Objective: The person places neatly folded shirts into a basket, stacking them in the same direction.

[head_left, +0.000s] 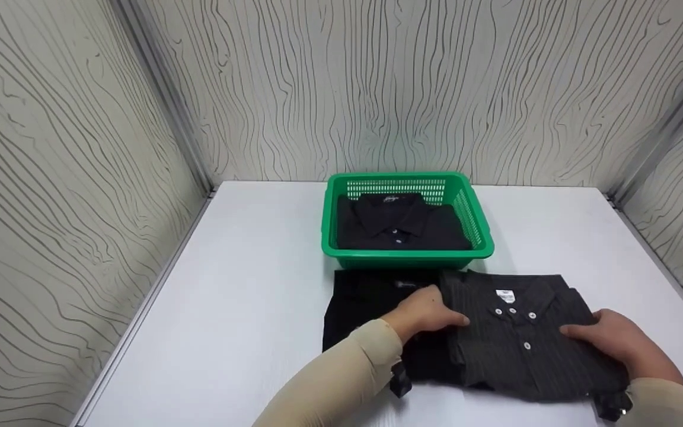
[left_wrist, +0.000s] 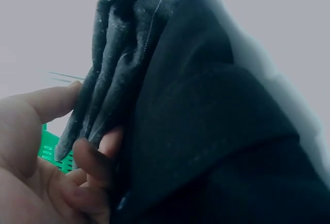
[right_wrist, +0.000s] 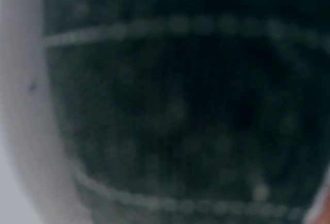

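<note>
A folded dark grey striped shirt point(head_left: 495, 350) with white buttons and a white collar label lies between the two hands, its left part over a folded black shirt point(head_left: 344, 308). My left hand point(head_left: 427, 311) grips its left edge, thumb on top. In the left wrist view the left hand's thumb and fingers point(left_wrist: 90, 159) pinch the striped layers beside the black cloth point(left_wrist: 201, 115). At the right edge, my right hand point(head_left: 614, 338) holds the striped shirt with thumb above and fingers hidden beneath. Blurred pale-striped cloth point(right_wrist: 180, 115) fills most of the right wrist view.
Behind the shirts stands a green plastic basket point(head_left: 407, 254) with perforated walls. A folded dark shirt point(head_left: 371, 228) lies inside it, collar toward the back. Everything rests on a white table point(head_left: 246, 284), with wood-pattern panels point(head_left: 347, 89) at the back and sides.
</note>
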`<action>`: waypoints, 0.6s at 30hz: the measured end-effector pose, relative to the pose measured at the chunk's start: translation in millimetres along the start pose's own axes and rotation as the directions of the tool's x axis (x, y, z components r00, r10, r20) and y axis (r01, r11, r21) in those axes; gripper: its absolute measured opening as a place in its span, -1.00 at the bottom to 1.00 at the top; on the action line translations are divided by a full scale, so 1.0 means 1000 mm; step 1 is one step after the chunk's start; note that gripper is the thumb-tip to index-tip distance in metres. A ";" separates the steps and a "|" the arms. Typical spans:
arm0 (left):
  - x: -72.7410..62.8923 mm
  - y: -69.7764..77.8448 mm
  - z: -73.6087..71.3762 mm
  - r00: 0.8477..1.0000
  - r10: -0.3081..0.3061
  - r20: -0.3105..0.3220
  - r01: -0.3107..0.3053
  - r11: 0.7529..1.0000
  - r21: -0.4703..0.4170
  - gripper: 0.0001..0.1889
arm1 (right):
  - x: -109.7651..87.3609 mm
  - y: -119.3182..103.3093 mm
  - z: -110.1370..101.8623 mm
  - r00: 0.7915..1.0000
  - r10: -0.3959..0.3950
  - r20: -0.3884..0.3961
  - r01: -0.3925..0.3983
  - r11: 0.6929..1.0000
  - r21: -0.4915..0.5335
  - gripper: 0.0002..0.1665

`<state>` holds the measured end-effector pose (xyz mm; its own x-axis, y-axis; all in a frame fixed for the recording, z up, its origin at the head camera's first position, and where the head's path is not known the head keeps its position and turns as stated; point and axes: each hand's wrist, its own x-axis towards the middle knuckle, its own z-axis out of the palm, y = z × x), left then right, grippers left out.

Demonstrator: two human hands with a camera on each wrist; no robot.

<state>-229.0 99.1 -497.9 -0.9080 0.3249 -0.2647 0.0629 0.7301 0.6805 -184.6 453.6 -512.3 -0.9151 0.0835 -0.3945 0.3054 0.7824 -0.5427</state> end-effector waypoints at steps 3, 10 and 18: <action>0.000 0.001 0.001 1.000 0.008 0.007 -0.008 1.000 -0.016 -0.50 | 0.001 0.000 0.000 1.000 -0.007 0.000 0.007 1.000 -0.001 -0.08; -0.002 0.002 0.004 1.000 0.023 0.013 -0.023 1.000 -0.010 -0.35 | 0.001 0.000 0.003 0.999 -0.034 -0.021 0.033 0.999 -0.029 -0.06; -0.006 -0.002 0.009 0.994 0.019 0.112 0.016 0.952 -0.305 -0.28 | -0.006 0.002 0.004 0.991 -0.075 -0.115 0.071 0.997 -0.041 -0.15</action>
<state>-220.4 101.0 -504.2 -0.8548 0.4035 -0.3264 -0.0814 0.5169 0.8522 -177.1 452.5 -513.9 -0.9596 0.0946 -0.2650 0.2286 0.8112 -0.5382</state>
